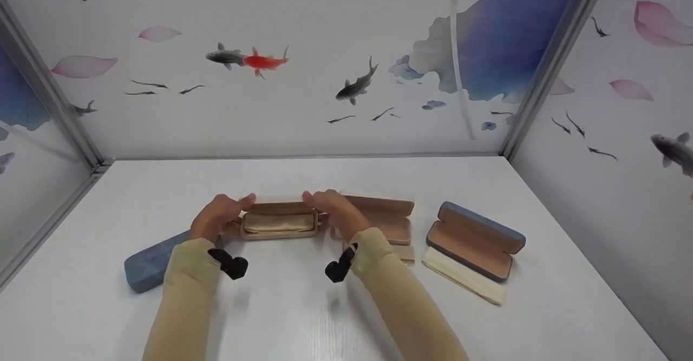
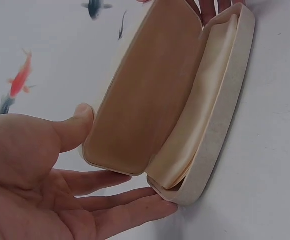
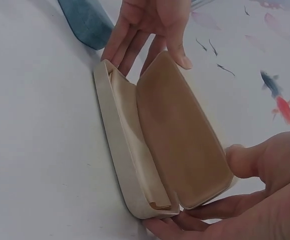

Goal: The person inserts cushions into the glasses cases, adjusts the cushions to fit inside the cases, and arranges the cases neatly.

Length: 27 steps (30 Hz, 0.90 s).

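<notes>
A cream glasses case (image 1: 279, 236) lies open on the table between both hands, its lid raised and its inside lined in brown. In its base is a folded satin cloth (image 2: 200, 105), pale gold. My left hand (image 1: 217, 216) grips the case's left end, thumb on the lid's edge and fingertips at the base, as the left wrist view shows. At the other end my right hand (image 1: 340, 209) holds it likewise, the thumb (image 3: 242, 160) against the lid and fingers under the hinge side.
A blue closed case (image 1: 151, 261) lies beside the left forearm. Right of the hands stands another open case (image 1: 398, 231), with a folded cloth (image 1: 405, 254) before it. Farther right are an open blue case (image 1: 476, 239) and a cream cloth (image 1: 465, 277). Printed panels (image 1: 303, 128) enclose the table.
</notes>
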### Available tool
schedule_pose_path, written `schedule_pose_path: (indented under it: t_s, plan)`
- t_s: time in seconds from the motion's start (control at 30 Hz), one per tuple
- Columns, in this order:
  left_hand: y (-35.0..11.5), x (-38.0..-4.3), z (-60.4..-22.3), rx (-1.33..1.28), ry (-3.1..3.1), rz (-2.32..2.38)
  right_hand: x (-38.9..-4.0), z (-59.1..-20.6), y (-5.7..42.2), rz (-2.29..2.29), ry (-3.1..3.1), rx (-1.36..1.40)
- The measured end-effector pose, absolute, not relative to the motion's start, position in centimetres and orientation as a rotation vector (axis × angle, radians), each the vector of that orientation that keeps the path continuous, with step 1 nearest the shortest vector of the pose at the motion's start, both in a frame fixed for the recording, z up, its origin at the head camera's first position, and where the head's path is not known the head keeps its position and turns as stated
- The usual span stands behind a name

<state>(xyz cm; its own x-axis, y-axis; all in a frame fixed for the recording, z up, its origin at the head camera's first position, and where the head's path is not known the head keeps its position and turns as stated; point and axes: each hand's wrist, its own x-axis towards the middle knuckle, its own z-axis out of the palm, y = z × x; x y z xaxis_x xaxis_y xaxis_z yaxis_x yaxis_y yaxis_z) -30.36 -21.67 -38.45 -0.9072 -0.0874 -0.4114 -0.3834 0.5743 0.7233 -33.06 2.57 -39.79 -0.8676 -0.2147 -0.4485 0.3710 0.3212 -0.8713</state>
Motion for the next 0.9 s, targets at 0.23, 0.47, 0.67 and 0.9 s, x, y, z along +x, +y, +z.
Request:
schedule_pose_path:
  t_s: [0.23,0.47,0.67,0.9]
  plan:
    - [-21.8,-30.2,-38.6,-0.340,2.403,1.402,-33.2,-40.1,2.2,-1.484,2.149,0.178]
    - [-22.0,-29.7,-39.3,-0.237,2.464,1.389,-32.9,-40.7,2.5,-1.605,2.098,0.141]
    - [-22.2,-29.2,-39.8,-0.199,2.495,1.396,-32.3,-41.1,2.8,-1.672,2.108,0.087]
    - [-22.3,-28.5,-40.3,-0.166,2.489,1.456,-32.0,-41.5,2.5,-1.710,2.080,0.051]
